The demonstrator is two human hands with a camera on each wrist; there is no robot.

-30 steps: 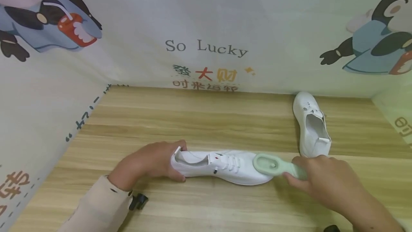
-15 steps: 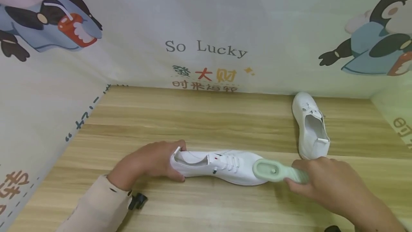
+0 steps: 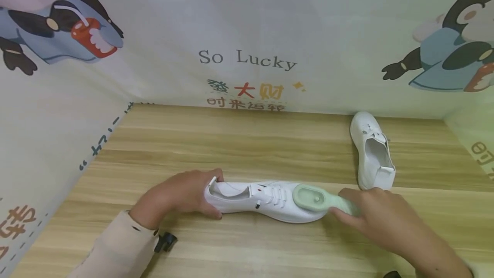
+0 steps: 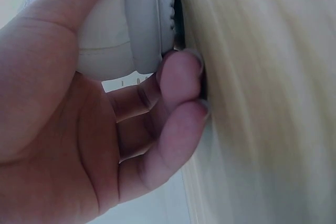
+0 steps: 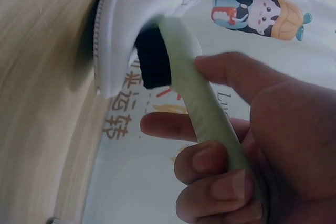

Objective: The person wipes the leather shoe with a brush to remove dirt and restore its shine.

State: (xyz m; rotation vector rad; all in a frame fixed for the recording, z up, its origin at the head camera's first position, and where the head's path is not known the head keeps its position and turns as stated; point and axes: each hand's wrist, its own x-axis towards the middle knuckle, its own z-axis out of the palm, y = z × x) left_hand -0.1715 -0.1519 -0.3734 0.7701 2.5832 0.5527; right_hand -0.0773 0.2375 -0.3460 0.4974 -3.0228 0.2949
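A white lace-up shoe (image 3: 266, 200) lies sole down on the wooden surface, toe to the right. Its heel is gripped by my left hand (image 3: 189, 194), thumb on the near side and fingers on the far side. In the left wrist view the curled fingers (image 4: 181, 80) sit low by the heel, close to the wood. My right hand (image 3: 386, 218) holds a pale green shoe brush (image 3: 310, 198) by the handle. Dark bristles (image 5: 155, 59) face the shoe's toe in the right wrist view. The brush head rests over the toe.
A second white shoe (image 3: 366, 153) stands at the back right, just beyond my right hand. Printed cloth walls (image 3: 247, 20) bound the wooden surface (image 3: 231, 140) at the back and sides. A small black clip (image 3: 166, 242) is by the left cuff.
The brush moved a little right and toward me on the toe, then back left and away, now nearer the laces. My left hand and the shoe keep their place.
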